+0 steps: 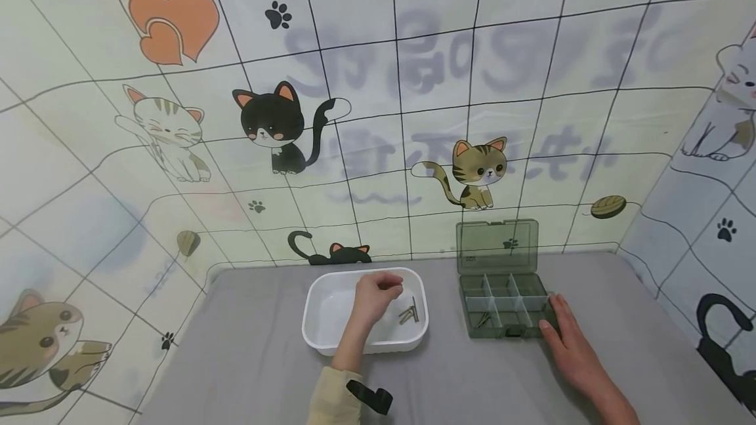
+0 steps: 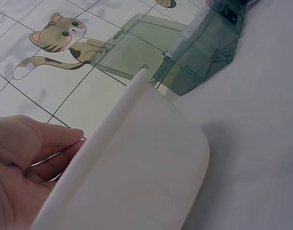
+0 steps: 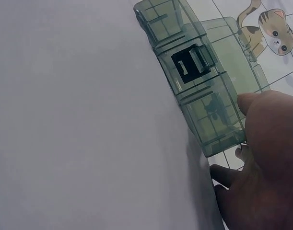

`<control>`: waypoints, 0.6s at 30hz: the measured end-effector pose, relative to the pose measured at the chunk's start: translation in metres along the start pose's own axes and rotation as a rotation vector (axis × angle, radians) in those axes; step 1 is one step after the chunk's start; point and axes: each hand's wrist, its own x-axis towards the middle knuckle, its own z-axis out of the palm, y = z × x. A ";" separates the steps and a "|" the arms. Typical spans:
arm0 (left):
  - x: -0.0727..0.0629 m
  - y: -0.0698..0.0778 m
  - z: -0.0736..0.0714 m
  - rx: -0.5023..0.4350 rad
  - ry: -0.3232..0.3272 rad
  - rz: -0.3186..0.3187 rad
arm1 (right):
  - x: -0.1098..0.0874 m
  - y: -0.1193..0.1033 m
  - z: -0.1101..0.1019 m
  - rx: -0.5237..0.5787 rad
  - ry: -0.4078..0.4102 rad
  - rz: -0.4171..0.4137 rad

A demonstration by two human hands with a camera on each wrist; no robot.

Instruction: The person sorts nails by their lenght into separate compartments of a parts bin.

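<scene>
Over the white tray (image 1: 321, 347) my left hand (image 1: 373, 299) reaches in, palm down with its fingers bent. Its fingertips are partly hidden behind the tray's wall (image 2: 136, 158) in the left wrist view, so whether they pinch something cannot be seen. Several small screw-like metal pieces (image 1: 407, 314) lie in the tray's right half. My right hand (image 1: 569, 346) holds the green see-through compartment box (image 1: 512, 331) at its right front corner. In the right wrist view the thumb (image 3: 249, 101) touches the top rim, with other fingers beside the right wall.
Its lid (image 1: 497, 246) stands raised at the back, near the cat-print wall sheet (image 1: 378, 117). A few thin metal pieces (image 1: 483, 319) lie in the front left compartment. Grey cloth (image 1: 254, 346) covers the table. A black strap (image 1: 371, 396) sits on my left sleeve.
</scene>
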 end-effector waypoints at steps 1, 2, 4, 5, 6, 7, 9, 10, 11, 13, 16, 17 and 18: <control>0.000 -0.001 0.001 0.004 -0.009 -0.003 | 0.000 0.000 0.000 0.004 0.001 -0.004; 0.000 -0.002 0.002 0.010 -0.019 -0.003 | 0.000 0.000 -0.001 0.008 0.001 -0.006; 0.000 -0.004 0.005 0.018 -0.044 0.001 | -0.001 0.000 -0.001 0.016 0.001 -0.012; -0.001 -0.005 0.006 0.022 -0.060 0.000 | -0.001 0.000 -0.001 0.017 0.003 -0.014; -0.001 -0.006 0.008 0.029 -0.078 0.002 | -0.001 0.000 -0.001 0.018 0.003 -0.015; -0.001 -0.006 0.010 0.032 -0.095 0.013 | -0.001 0.000 -0.001 0.021 0.003 -0.015; -0.002 -0.007 0.013 0.034 -0.134 0.025 | -0.001 0.000 -0.001 0.023 0.003 -0.012; -0.002 -0.007 0.015 0.038 -0.152 0.023 | -0.001 0.000 -0.001 0.022 0.004 -0.010; -0.003 -0.007 0.017 0.040 -0.166 0.029 | -0.001 0.000 -0.001 0.022 0.005 -0.010; -0.003 -0.007 0.019 0.039 -0.188 0.034 | -0.001 0.000 -0.001 0.023 0.003 -0.007; -0.004 -0.007 0.022 0.040 -0.203 0.031 | 0.000 0.000 -0.001 0.022 0.002 -0.005; -0.004 -0.008 0.023 0.043 -0.204 0.029 | 0.000 0.000 -0.001 0.025 0.001 -0.007; -0.005 -0.008 0.023 0.047 -0.205 0.024 | 0.000 0.001 -0.001 0.026 0.001 -0.008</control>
